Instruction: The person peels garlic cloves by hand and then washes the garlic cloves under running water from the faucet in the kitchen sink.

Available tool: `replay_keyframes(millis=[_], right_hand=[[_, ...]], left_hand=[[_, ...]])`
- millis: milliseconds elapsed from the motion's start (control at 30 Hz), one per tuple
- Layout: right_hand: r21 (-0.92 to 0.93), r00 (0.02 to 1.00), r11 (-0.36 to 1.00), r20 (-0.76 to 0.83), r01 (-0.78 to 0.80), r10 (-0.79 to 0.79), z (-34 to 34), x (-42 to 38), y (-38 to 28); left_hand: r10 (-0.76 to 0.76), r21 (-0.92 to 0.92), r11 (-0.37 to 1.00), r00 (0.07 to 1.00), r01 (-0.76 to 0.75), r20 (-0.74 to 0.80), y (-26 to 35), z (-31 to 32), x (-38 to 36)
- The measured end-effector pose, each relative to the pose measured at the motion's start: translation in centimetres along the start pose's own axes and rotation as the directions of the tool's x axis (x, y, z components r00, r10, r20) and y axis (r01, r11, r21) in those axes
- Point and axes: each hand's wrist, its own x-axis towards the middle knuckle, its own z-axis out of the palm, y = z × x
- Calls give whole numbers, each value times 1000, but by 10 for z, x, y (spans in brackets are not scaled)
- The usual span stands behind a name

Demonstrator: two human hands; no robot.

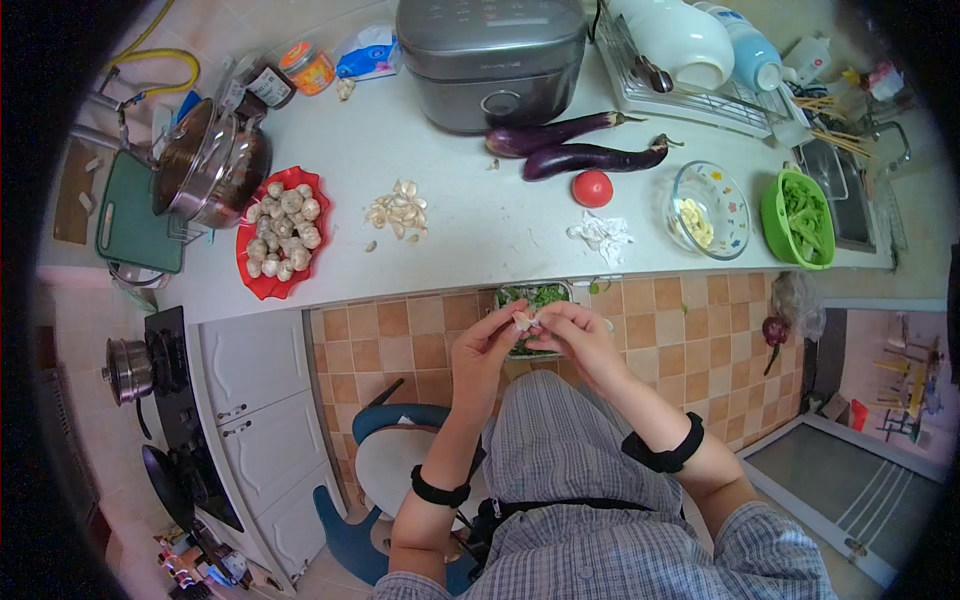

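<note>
My left hand (488,338) and my right hand (580,338) meet just off the counter's front edge, fingertips pinched on a small pale garlic clove (523,321). Fingers partly cover the clove. Under them, a container (500,297) of green leaves stands lower down. On the counter lies a pile of unpeeled garlic cloves (398,212). Farther right, a glass bowl (738,205) with a flower pattern holds peeled cloves (695,226). Whole garlic bulbs (284,232) fill a red scalloped plate (250,275) at the left.
Two eggplants (590,157), a tomato (592,188) and a crumpled white wrapper (601,235) lie mid-counter. Behind stands a rice cooker (490,60). A green basket (770,215) of vegetables sits by the sink. Pots (225,165) and a dish rack (690,105) flank the counter.
</note>
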Motion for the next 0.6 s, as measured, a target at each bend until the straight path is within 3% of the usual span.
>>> replay_keyframes(millis=[33,67,100,133,200,300,500,600], right_hand=[[-1,1000,1000,2,-2,2,1,-1,1],[-289,986,945,-16,153,-164,3,-2,2],[-551,946,787,16,279,-325,6,-3,1],[-551,946,787,17,279,-323,10,-4,-2],[-757,840,490,139,431,-524,17,-7,-11],[-716,821,477,239,510,-519,8,-2,-6],[-639,896,648,165,415,-412,5,0,-6],[-639,895,648,160,415,-415,2,1,-1]], left_hand=[[6,15,1000,1000,-6,-7,0,0,0],[12,30,999,1000,-12,-14,0,0,0],[12,29,1000,1000,-12,-16,-1,0,1],[51,65,997,999,-50,-10,-3,-1,2],[88,100,991,996,-88,-2,-3,-1,2],[100,137,986,995,-99,0,-1,-2,2],[81,147,986,996,-84,30,0,-9,3],[47,113,992,998,-53,51,-1,-11,2]])
